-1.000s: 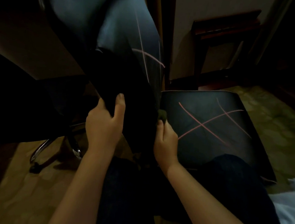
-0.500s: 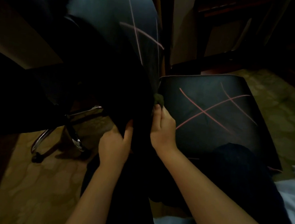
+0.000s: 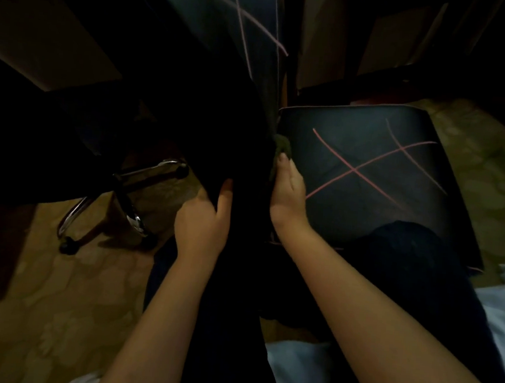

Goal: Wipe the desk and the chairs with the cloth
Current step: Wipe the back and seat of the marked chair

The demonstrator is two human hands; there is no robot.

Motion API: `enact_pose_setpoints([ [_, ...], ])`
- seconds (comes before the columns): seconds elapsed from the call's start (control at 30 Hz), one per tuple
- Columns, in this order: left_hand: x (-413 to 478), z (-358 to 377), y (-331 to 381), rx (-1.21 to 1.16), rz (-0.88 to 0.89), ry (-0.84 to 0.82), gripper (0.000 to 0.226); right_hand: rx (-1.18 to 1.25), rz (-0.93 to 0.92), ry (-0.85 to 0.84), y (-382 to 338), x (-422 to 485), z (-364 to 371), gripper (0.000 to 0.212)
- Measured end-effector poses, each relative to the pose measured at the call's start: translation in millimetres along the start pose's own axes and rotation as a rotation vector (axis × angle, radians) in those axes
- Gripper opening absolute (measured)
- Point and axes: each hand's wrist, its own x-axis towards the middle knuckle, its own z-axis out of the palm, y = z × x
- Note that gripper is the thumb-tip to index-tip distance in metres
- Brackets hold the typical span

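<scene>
Dim patterned floor (image 3: 39, 310) below; right hand (image 3: 288, 194) pinches the cloth (image 3: 283, 145) at the foot of the chair backrest (image 3: 250, 16), which rises ahead; left hand (image 3: 201, 226) grips its edge.

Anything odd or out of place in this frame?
Pink crossed lines run over the black chair seat and backrest. They look like scrawled marks, though they could be decoration. The right hand holds the cloth at the seam between them; the left hand grips the backrest edge.

Dim, heavy shadows, soft wide-angle edges
</scene>
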Motion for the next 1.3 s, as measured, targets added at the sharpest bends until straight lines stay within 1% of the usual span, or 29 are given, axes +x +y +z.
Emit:
enact_pose_setpoints([
  [0.07,-0.6,0.4,-0.2,-0.008,-0.006,0.0,0.065,-0.009,0.066,0.082,15.5,-7.8,-2.8,0.035],
  [0.13,-0.4,1.4,0.4,-0.002,-0.016,0.008,0.069,-0.048,0.121,0.131,26.8,-19.0,-1.9,0.03],
  [0.17,0.0,2.1,0.9,0.0,-0.023,0.009,0.071,-0.095,0.1,0.139,31.0,-27.6,-0.5,0.031],
  [0.2,-0.1,2.3,2.2,-0.003,-0.029,0.007,0.071,-0.155,0.028,0.138,33.5,-37.0,1.9,0.035],
  [0.23,-0.3,1.7,3.5,-0.011,-0.039,0.008,0.068,-0.215,-0.086,0.128,30.5,-47.0,4.9,0.042],
  [0.27,-0.5,1.7,4.3,-0.014,-0.049,0.009,0.061,-0.239,-0.192,0.116,26.9,-50.7,7.3,0.048],
  [0.3,-1.2,0.7,5.4,-0.01,-0.054,0.011,0.053,-0.247,-0.266,0.094,20.5,-46.7,7.2,0.05],
  [0.33,-1.1,-0.1,5.3,0.0,-0.051,0.011,0.049,-0.253,-0.282,0.068,14.7,-36.4,5.1,0.05],
  [0.37,-0.9,-1.4,5.6,0.006,-0.045,0.004,0.047,-0.234,-0.245,0.035,7.6,-25.1,2.9,0.048],
  [0.4,-0.5,-2.2,5.4,0.005,-0.04,-0.009,0.046,-0.184,-0.172,0.008,1.9,-12.5,0.0,0.045],
  [0.47,-0.3,-2.5,4.7,-0.004,-0.039,-0.023,0.044,0.007,0.05,-0.035,-3.6,8.3,-4.4,0.035],
  [0.53,-0.3,-1.8,4.2,0.02,-0.047,-0.008,0.044,0.197,0.249,-0.001,7.0,15.1,-4.0,0.027],
  [0.57,-0.6,-1.2,4.0,0.03,-0.048,0.0,0.045,0.229,0.333,0.029,14.3,14.4,-4.7,0.028],
  [0.63,-1.4,1.2,2.7,0.02,-0.036,0.006,0.048,0.184,0.454,0.069,30.6,11.4,-5.6,0.038],
  [0.7,-1.2,2.3,1.1,0.001,-0.025,0.015,0.051,0.074,0.504,0.061,43.8,3.5,-5.7,0.04],
  [0.73,-1.4,2.2,0.1,0.0,-0.026,0.019,0.051,0.043,0.488,0.062,45.7,-3.5,-4.6,0.037],
  [0.77,-1.7,2.3,0.2,0.003,-0.032,0.018,0.05,0.027,0.409,0.073,44.1,-12.6,-2.5,0.034],
  [0.8,-2.0,2.7,0.4,0.008,-0.038,0.016,0.048,0.02,0.282,0.078,39.1,-21.9,-0.4,0.034],
  [0.87,-1.4,3.0,0.6,0.016,-0.041,0.018,0.046,0.017,0.013,0.047,18.4,-30.4,0.3,0.045],
  [0.9,-0.6,3.0,0.6,0.012,-0.037,0.02,0.047,0.004,-0.084,0.003,11.0,-26.2,-1.6,0.051],
  [0.93,-0.1,3.2,-0.4,0.012,-0.032,0.019,0.047,-0.017,-0.127,-0.054,5.4,-17.6,-2.5,0.053],
  [0.97,0.4,2.8,-0.6,0.012,-0.029,0.016,0.048,-0.029,-0.126,-0.1,1.2,-9.3,-2.7,0.053],
  [1.0,0.6,2.3,-1.1,0.009,-0.027,0.012,0.05,-0.03,-0.089,-0.118,-0.8,-1.7,-2.8,0.051],
  [1.03,0.4,2.2,-1.6,0.0,-0.02,0.008,0.051,-0.012,-0.028,-0.1,-0.2,4.6,-3.4,0.046],
  [1.1,-0.5,1.6,-1.1,-0.023,-0.008,0.003,0.051,0.036,0.127,-0.018,7.0,8.1,-5.2,0.038],
  [1.2,-2.2,2.2,-0.2,-0.029,-0.018,0.006,0.048,0.056,0.315,0.044,15.8,2.2,-9.6,0.037],
  [1.3,-1.8,4.6,-3.5,-0.007,-0.013,0.016,0.051,0.063,0.507,0.053,24.7,-3.5,-13.3,0.038],
])
